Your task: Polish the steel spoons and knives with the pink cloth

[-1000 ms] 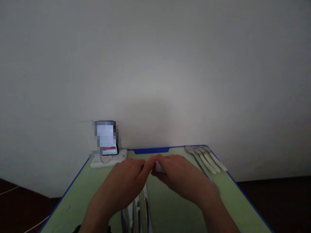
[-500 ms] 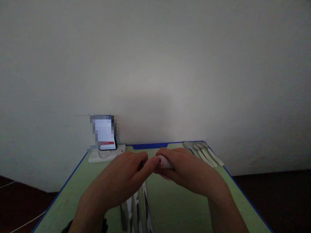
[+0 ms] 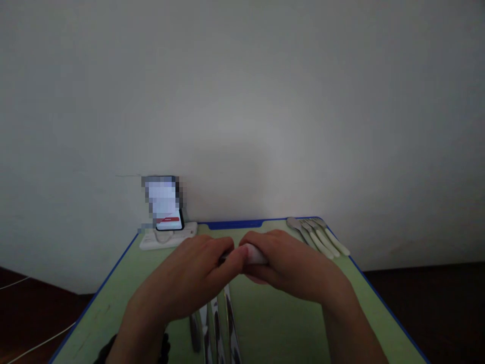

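Two bare hands meet over a green table (image 3: 273,323) with a blue edge, at the middle of the scene. Between them is a small white piece (image 3: 258,255), above the table's middle and farther off than the row of long metal cutlery (image 3: 231,328) lying at the near side, left of centre.

The right hand (image 3: 282,258) is closed around the white piece from the right, fingers bent over it. The left hand (image 3: 197,265) comes from the left with its fingers curled narrow and its thumb reaching to the piece's left end. A dark sliver shows under those fingers; whether they grip something cannot be told.

For good handling, a firm but light hold with the right fingers seems best, with the left thumb guiding the end rather than pushing hard, since the piece could crumple if it is soft. Holding both wrists level and raised should help them clear the cutlery below. Bringing the fingertips slightly apart would let the wearer see the contact better.

The white piece looks pale and matt, short and rounded, perhaps rolled or folded. Only its middle shows; the right hand covers the rest, so its full shape and material are unclear.

At the far left, a lit phone (image 3: 168,225) leans upright on a white base (image 3: 185,232). At the far right lie pale-handled forks (image 3: 322,246) beside a spoon (image 3: 293,222).
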The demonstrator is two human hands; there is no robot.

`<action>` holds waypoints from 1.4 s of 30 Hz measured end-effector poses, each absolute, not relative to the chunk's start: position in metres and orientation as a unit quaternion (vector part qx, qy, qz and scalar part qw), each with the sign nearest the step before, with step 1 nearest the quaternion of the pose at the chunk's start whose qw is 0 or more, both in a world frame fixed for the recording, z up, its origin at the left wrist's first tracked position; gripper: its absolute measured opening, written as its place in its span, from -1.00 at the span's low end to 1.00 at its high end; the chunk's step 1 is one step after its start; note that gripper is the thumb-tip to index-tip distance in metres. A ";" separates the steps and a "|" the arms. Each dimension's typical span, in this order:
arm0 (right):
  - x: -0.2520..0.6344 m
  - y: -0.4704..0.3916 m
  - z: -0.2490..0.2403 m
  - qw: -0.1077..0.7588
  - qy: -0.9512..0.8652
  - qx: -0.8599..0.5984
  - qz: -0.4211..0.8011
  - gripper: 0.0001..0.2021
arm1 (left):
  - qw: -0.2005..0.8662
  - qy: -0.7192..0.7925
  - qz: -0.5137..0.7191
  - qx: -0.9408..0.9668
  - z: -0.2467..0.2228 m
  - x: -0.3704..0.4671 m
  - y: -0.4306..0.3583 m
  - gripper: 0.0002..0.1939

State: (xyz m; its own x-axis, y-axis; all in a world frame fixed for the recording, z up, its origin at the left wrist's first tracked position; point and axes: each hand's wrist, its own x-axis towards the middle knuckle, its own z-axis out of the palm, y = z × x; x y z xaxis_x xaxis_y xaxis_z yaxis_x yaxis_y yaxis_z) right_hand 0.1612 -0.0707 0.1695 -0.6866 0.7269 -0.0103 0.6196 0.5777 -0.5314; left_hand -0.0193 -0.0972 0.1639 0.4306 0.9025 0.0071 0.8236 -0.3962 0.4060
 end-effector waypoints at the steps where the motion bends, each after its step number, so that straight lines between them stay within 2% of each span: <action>1: 0.164 -0.070 0.170 0.108 -0.882 -0.375 0.265 -0.81 | 0.177 0.512 0.117 0.832 0.165 -0.021 -0.097 -0.53; 6: 0.176 -0.067 0.175 0.110 -0.873 -0.359 0.310 -0.79 | 0.196 0.497 0.150 0.832 0.169 -0.025 -0.099 -0.60; 11: 0.178 -0.068 0.174 0.118 -0.873 -0.377 0.285 -0.81 | 0.189 0.500 0.159 0.830 0.168 -0.022 -0.100 -0.67; 19: 0.172 -0.070 0.173 0.118 -0.883 -0.364 0.270 -0.86 | 0.124 0.502 0.168 0.840 0.166 -0.018 -0.100 -0.71; 25: 0.183 -0.068 0.178 0.128 -0.872 -0.366 0.298 -0.75 | 0.057 0.488 0.233 0.839 0.164 -0.033 -0.099 -0.78; 30: 0.198 -0.068 0.180 0.125 -0.852 -0.402 0.311 -0.76 | 0.015 0.474 0.281 0.834 0.161 -0.054 -0.098 -0.80; 38: 0.195 -0.068 0.179 0.097 -0.850 -0.413 0.312 -0.76 | 0.073 0.530 0.195 0.822 0.165 -0.038 -0.097 -0.68; 42: 0.184 -0.068 0.176 0.092 -0.863 -0.387 0.312 -0.76 | 0.101 0.509 0.195 0.832 0.168 -0.027 -0.096 -0.70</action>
